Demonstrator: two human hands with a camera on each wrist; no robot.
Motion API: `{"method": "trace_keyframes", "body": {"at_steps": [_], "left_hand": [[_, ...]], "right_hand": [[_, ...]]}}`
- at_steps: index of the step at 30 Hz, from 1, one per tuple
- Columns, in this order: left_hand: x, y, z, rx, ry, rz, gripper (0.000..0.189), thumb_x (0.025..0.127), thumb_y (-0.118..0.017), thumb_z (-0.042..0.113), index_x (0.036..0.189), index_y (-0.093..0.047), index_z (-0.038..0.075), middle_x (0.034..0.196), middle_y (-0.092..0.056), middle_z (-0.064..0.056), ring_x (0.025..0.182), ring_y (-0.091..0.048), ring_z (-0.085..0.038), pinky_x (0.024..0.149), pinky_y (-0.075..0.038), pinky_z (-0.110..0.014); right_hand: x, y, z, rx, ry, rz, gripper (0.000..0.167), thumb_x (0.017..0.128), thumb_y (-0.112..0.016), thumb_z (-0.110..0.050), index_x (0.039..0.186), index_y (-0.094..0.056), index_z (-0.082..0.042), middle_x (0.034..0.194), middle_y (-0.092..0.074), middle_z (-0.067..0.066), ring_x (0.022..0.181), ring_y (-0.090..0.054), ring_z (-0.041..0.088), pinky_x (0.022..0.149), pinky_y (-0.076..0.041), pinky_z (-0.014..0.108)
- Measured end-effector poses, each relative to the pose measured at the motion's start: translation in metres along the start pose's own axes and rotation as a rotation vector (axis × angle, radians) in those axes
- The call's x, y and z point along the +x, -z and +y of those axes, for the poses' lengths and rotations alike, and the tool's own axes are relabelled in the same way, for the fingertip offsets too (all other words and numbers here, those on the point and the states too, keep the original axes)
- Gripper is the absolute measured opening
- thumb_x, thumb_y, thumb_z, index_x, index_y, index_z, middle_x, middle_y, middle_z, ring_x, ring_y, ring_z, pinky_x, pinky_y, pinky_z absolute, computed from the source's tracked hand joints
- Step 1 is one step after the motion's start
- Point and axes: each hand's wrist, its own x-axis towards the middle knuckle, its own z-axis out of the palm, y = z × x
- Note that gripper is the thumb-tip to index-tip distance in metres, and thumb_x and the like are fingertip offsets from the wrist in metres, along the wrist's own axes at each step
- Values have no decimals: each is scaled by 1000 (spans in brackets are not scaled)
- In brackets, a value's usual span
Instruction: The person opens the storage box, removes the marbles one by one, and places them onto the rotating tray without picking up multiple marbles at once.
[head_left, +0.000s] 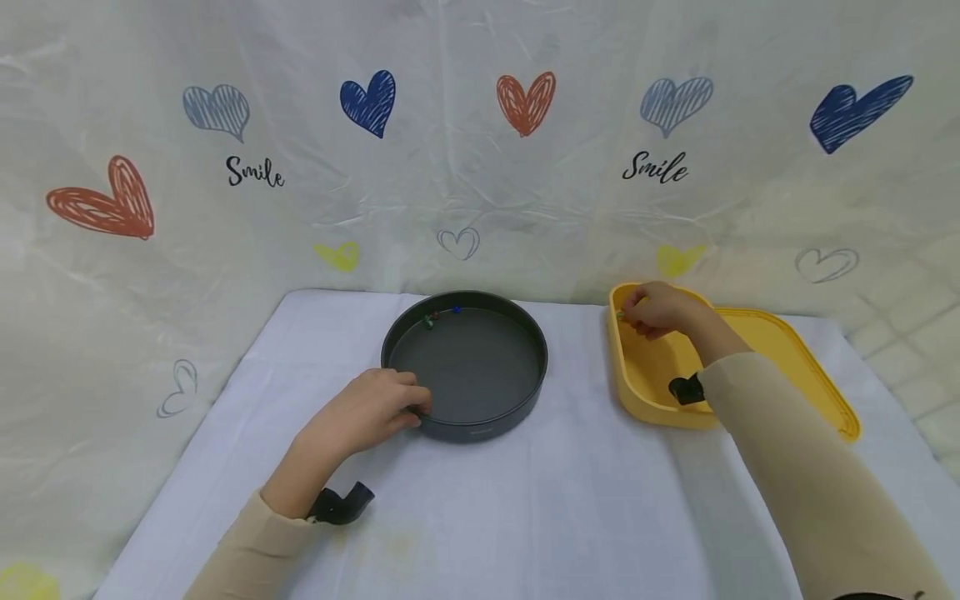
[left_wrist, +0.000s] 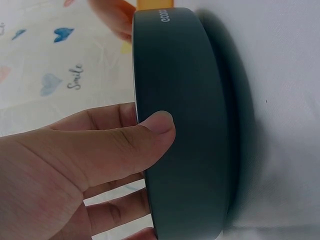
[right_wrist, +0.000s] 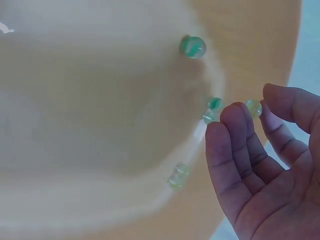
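My left hand (head_left: 378, 406) grips the near left rim of a round dark grey baking pan (head_left: 468, 429). In the left wrist view its thumb lies along the outer wall and the other fingers go over the rim. Over the left side of a yellow plastic container (head_left: 643, 407), my right hand (head_left: 660, 310) pinches a small yellowish glass marble (right_wrist: 254, 108) at its fingertips. Below that hand, a green-striped marble (right_wrist: 193, 47) and several other clear marbles lie along the container's inner edge. Within the pan, by its far left wall, are a green marble (head_left: 428, 322) and a blue marble (head_left: 457, 310).
A yellow lid (head_left: 795, 358) lies flat to the right of the container, partly behind the right forearm. White cloth (head_left: 480, 517) covers the table. Behind the table's far edge hangs a pale sheet (head_left: 450, 183) printed with hearts.
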Motion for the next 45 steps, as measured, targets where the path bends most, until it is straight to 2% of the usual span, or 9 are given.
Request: {"method": "trace_keyframes", "body": {"at_steps": [9, 14, 22, 26, 32, 39, 45], "left_hand": [[0, 0, 0, -3, -2, 4, 21, 77, -86, 14, 87, -71, 25, 84, -63, 11, 77, -64, -11, 71, -52, -30], [0, 0, 0, -10, 14, -11, 20, 78, -85, 14, 88, -71, 25, 85, -63, 11, 78, -63, -11, 72, -52, -30], [1, -1, 0, -6, 15, -12, 20, 78, -85, 15, 88, -71, 25, 85, -64, 11, 79, -64, -11, 74, -52, -32], [1, -1, 0, -3, 13, -11, 20, 79, -85, 15, 88, -71, 26, 85, -64, 11, 79, -64, -11, 74, -52, -32], [1, -1, 1, 11, 17, -17, 19, 79, -85, 17, 89, -71, 26, 86, -64, 11, 81, -64, -11, 75, -52, -34], [1, 0, 1, 4, 17, -16, 19, 79, -85, 17, 89, -71, 26, 87, -65, 11, 81, -65, -12, 76, -52, -33], [2, 1, 1, 7, 14, -16, 19, 79, -85, 17, 89, -71, 26, 86, -64, 11, 81, -64, -12, 75, -52, -33]], "right_hand": [[-8, 1, -9, 1, 57, 69, 30, 99, -60, -19, 113, -48, 4, 84, -62, 11, 71, -60, 19, 72, -58, 36], [-14, -1, -16, 5, 69, 84, 30, 99, -60, -20, 116, -49, 3, 93, -64, 15, 76, -60, 22, 72, -58, 33], [-24, -7, -27, 129, 135, 108, 33, 100, -60, -21, 124, -50, 1, 94, -63, 15, 81, -60, 24, 76, -58, 32], [-28, -16, -35, 174, 171, 115, 34, 100, -61, -21, 125, -51, 0, 100, -64, 16, 85, -61, 26, 78, -58, 31], [-33, -34, -50, 249, 225, 122, 34, 99, -63, -24, 121, -53, -1, 99, -64, 11, 88, -62, 30, 80, -58, 32], [-35, -54, -69, 314, 291, 159, 33, 99, -63, -24, 121, -54, -1, 105, -64, 17, 87, -64, 33, 79, -59, 31], [-31, -73, -82, 452, 338, 163, 35, 98, -65, -22, 122, -55, 1, 101, -64, 16, 81, -65, 29, 78, -60, 32]]}}
